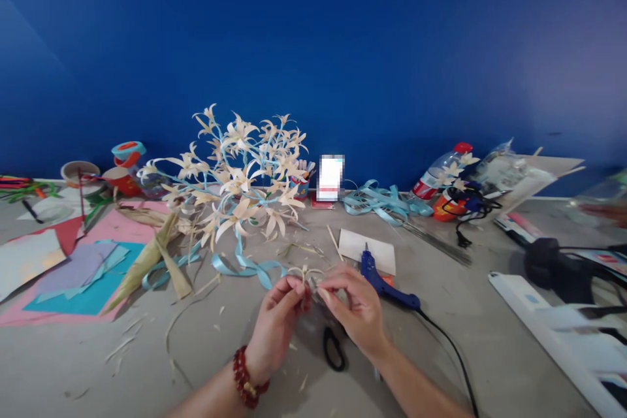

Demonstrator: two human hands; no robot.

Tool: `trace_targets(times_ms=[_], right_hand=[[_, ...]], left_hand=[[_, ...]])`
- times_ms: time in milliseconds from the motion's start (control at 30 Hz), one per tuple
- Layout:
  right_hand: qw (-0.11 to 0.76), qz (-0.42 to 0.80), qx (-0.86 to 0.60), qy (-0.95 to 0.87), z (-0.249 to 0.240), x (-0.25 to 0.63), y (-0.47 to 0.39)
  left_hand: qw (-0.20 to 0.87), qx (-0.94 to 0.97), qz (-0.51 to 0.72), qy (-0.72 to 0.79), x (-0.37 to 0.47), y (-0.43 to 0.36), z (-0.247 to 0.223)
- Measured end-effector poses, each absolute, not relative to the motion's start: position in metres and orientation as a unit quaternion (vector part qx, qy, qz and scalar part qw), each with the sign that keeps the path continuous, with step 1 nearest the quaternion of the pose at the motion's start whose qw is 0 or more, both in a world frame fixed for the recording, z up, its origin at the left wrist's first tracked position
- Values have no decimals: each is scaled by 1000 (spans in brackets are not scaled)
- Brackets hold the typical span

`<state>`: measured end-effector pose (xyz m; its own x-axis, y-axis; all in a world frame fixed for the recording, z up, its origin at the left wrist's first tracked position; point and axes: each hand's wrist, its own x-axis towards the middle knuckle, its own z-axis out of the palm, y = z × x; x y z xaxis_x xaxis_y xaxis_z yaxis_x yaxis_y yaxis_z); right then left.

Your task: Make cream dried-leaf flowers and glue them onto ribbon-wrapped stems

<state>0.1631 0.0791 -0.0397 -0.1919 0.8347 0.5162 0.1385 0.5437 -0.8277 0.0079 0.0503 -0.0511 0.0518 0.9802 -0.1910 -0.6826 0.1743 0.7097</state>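
My left hand (280, 321), with a red bead bracelet (245, 379) at the wrist, is closed in a pinch on a small pale flower (304, 272) with thin curved petals. Close beside it, my right hand (356, 313) has thumb and fingertips pressed together near the petals; whatever lies between them is too small to make out. A pair of scissors with a black handle (335, 350) lies on the table beneath the hands, its blades hidden. To the right, a blue glue gun (379, 282) rests with its nozzle on a white card (355, 247).
A bunch of pale flowers on light-blue stems (240, 176) stands at the back left. Light-blue ribbon (377, 202), dried husks (147, 261) and coloured paper sheets (88, 274) lie around. A phone (330, 177) and a bottle (435, 173) stand by the blue wall.
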Motion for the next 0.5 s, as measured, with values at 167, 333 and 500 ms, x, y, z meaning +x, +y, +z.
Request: trace_targets(times_ms=[167, 333, 500], right_hand=[[530, 231, -370, -728, -36, 166, 80], [520, 237, -379, -728, -37, 161, 83], [518, 229, -393, -724, -38, 160, 82]], left_hand=[[673, 254, 586, 373, 9, 50, -54], [686, 254, 568, 378, 10, 49, -58], [689, 254, 568, 372, 10, 48, -58]])
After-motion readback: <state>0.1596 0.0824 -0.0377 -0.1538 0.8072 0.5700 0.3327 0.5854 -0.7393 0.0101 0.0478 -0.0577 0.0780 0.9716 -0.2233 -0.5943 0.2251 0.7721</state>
